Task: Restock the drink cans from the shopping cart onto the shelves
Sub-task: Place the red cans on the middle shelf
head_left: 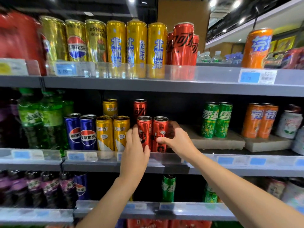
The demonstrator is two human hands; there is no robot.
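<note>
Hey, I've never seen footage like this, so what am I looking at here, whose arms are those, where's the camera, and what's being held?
There is no machine here. One wide camera sits on a person's head and looks forward and down, so the two bare arms reaching in from below are their own. They face store shelves of drink cans. On the middle shelf, two red cans stand side by side at the front. The left hand wraps the left red can; the right hand is on the right red can. Yellow cans and blue cans stand to their left, green cans to the right.
</note>
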